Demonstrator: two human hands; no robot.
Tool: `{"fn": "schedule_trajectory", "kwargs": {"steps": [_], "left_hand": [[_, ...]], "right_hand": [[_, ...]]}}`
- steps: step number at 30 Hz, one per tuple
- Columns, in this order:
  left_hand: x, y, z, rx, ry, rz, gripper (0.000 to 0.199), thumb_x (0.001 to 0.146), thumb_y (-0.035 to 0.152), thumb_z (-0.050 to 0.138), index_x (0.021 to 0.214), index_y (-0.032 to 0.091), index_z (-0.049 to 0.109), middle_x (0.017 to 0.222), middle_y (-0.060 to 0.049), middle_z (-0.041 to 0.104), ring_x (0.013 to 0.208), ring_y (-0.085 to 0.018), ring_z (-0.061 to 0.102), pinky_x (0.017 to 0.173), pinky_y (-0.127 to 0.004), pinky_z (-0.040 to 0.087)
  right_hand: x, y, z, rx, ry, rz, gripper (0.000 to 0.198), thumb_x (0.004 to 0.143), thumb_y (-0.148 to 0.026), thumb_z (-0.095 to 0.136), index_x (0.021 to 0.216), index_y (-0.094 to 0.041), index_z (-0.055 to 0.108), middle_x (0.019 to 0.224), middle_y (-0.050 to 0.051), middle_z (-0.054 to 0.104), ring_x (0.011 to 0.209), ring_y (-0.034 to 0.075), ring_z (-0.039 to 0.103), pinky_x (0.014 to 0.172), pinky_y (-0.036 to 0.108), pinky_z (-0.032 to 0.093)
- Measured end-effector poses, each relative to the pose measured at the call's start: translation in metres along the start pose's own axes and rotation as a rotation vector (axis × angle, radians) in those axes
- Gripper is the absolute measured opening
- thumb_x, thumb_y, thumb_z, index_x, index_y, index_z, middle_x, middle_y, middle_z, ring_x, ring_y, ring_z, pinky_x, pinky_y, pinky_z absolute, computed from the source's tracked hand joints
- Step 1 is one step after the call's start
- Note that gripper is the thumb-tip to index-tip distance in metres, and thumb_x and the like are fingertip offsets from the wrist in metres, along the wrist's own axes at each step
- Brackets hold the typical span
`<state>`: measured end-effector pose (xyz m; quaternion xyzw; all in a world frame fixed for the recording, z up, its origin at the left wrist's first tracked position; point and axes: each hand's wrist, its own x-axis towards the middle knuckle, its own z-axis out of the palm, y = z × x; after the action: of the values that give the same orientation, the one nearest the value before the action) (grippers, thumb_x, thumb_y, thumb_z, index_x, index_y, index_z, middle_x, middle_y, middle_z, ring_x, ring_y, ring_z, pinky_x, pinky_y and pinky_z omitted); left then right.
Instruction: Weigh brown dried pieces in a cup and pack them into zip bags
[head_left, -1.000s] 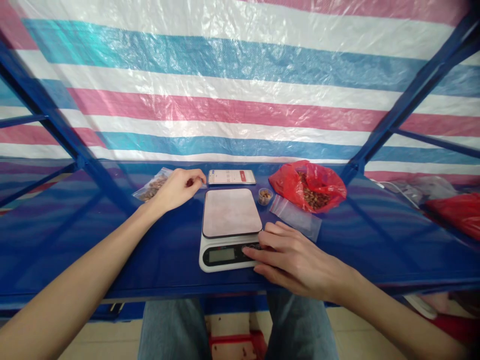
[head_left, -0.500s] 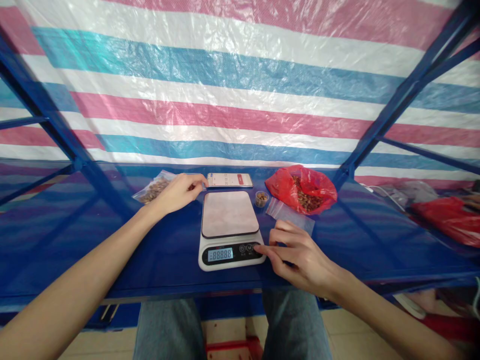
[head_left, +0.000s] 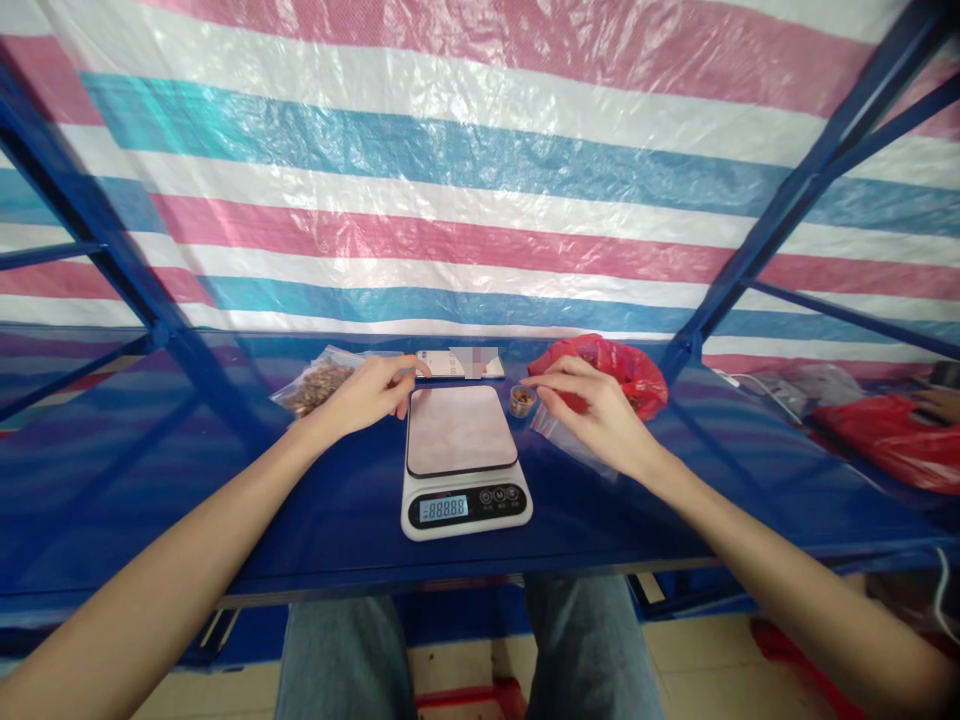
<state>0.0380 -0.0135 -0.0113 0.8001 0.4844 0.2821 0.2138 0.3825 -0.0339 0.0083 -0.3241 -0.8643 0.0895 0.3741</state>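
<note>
- We see a transparent zip-lock plastic bag (head_left: 319,387) at the left, holding many small brown pieces; it lies on the blue table (head_left: 337,525), behind the left wrist.
- Our left hand (head_left: 365,393) is beside it, at the scale's far left corner. Its fingers are curled with the tips drawn in; we cannot tell whether they pinch anything.
- Next is a flat, light-screened phone (head_left: 442,366), its long axis running left to right, its left end overlapped by a fingertip.
- In the middle we have a white rectangular kitchen scale (head_left: 466,462) with a pale plate and a lit display nearest us.
- Just right of the scale stands a small, round transparent plastic cup (head_left: 518,409), upright, with brown pieces inside. It lies just left of our right-hand fingers, much nearer to them than to the left ones.
- Our right hand (head_left: 600,405) has thumb and forefinger close together at the cup's right rim; contact is unclear.
- Partly hidden by that hand, a flat transparent zip-lock bag (head_left: 561,437) lies nearer us.
- Behind the hand sits a crumpled red plastic bag (head_left: 651,382), its contents mostly hidden.
</note>
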Motion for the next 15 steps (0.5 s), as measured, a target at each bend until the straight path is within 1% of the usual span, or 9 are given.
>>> {"fn": "schedule_trajectory", "kwargs": {"steps": [2,5,7,9,13,15], "left_hand": [[0.0,0.0,0.0,-0.025,-0.005,-0.01,0.035,0.098,0.027,0.044,0.12,0.018,0.069,0.054,0.003,0.068,0.047,-0.016,0.064,0.053,-0.024,0.05],[0.0,0.001,0.0,-0.037,-0.006,-0.021,0.036,0.098,0.029,0.045,0.123,0.017,0.068,0.054,0.003,0.068,0.046,-0.016,0.064,0.052,-0.025,0.05],[0.0,0.002,0.001,-0.037,-0.002,-0.027,0.037,0.098,0.028,0.045,0.125,0.017,0.068,0.054,0.003,0.068,0.046,-0.016,0.063,0.051,-0.024,0.05],[-0.001,0.002,0.001,-0.037,0.004,-0.032,0.038,0.098,0.027,0.045,0.126,0.016,0.068,0.055,0.003,0.068,0.046,-0.015,0.063,0.051,-0.024,0.049],[-0.001,0.001,0.003,-0.035,0.016,-0.028,0.038,0.096,0.023,0.045,0.125,0.017,0.069,0.056,0.003,0.068,0.047,-0.014,0.064,0.052,-0.023,0.049],[-0.001,0.001,0.003,-0.037,0.015,-0.023,0.039,0.096,0.022,0.045,0.126,0.017,0.069,0.058,0.003,0.069,0.048,-0.014,0.064,0.051,-0.022,0.049]], "right_hand": [[0.008,0.012,-0.002,0.005,-0.01,0.005,0.026,0.104,-0.032,0.06,0.12,-0.023,0.078,0.109,0.009,0.069,0.101,0.025,0.067,0.092,0.042,0.053],[0.006,0.016,-0.001,0.036,-0.027,-0.017,0.022,0.104,-0.03,0.06,0.115,-0.024,0.078,0.108,0.009,0.069,0.102,0.024,0.067,0.094,0.041,0.053],[-0.004,0.009,0.0,0.035,-0.032,-0.053,0.021,0.104,-0.027,0.06,0.112,-0.023,0.078,0.104,0.008,0.068,0.099,0.023,0.065,0.089,0.039,0.053],[-0.017,-0.003,0.001,0.042,-0.069,-0.114,0.02,0.104,-0.024,0.06,0.112,-0.022,0.079,0.097,0.007,0.067,0.093,0.02,0.063,0.082,0.035,0.051],[-0.043,-0.027,0.003,0.03,-0.233,-0.246,0.02,0.104,-0.021,0.062,0.113,-0.02,0.08,0.084,0.004,0.063,0.081,0.018,0.057,0.073,0.032,0.045],[-0.052,-0.033,0.004,-0.003,-0.273,-0.289,0.021,0.103,-0.021,0.062,0.116,-0.02,0.079,0.082,0.004,0.062,0.08,0.018,0.055,0.072,0.033,0.043]]}}
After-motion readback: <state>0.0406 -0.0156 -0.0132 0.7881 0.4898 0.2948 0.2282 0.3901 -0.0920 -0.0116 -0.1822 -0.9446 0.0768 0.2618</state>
